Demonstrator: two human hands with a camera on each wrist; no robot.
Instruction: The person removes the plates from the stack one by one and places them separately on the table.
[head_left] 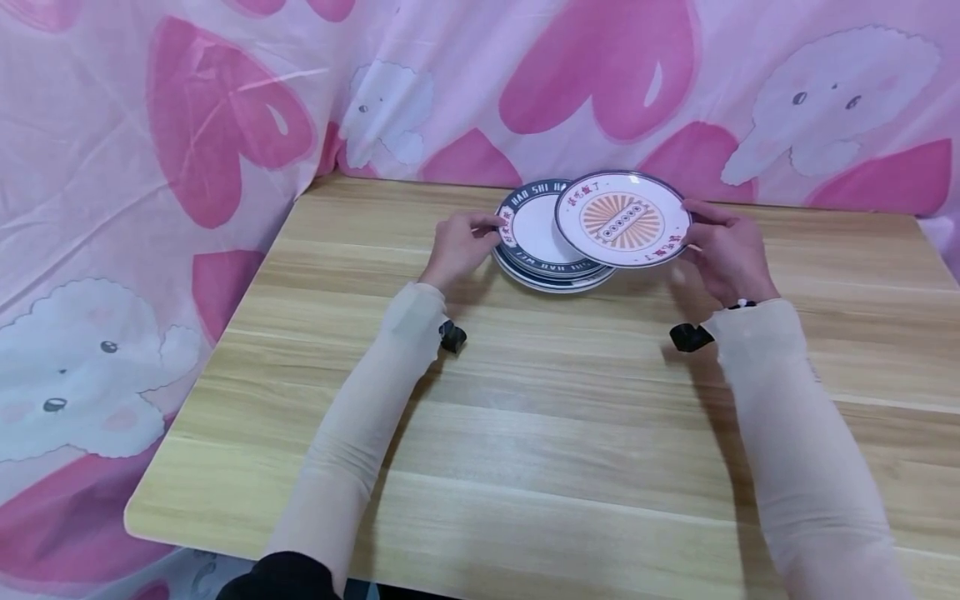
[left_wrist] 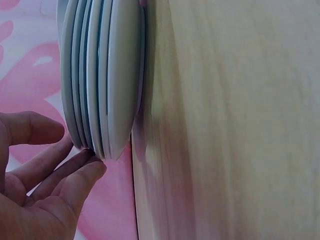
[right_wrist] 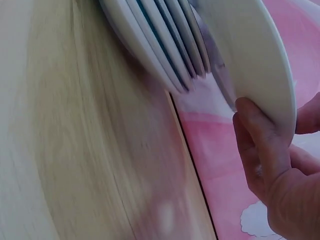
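A stack of plates (head_left: 536,229) stands on the table near its back edge; the top one has a dark lettered rim. My left hand (head_left: 462,246) is at the stack's left side, and in the left wrist view its fingertips (left_wrist: 95,167) touch the plates' edges. My right hand (head_left: 727,250) pinches the right rim of another plate (head_left: 622,221), white with an orange sunburst and red characters. This plate is tilted and overlaps the stack's right part in the head view. In the right wrist view its white underside (right_wrist: 250,55) shows apart from the stacked plates (right_wrist: 165,40).
The wooden table (head_left: 525,442) reaches out in front of the stack and to both sides. A pink curtain (head_left: 450,83) with hearts and white cartoon animals hangs right behind the table's back edge and along its left side.
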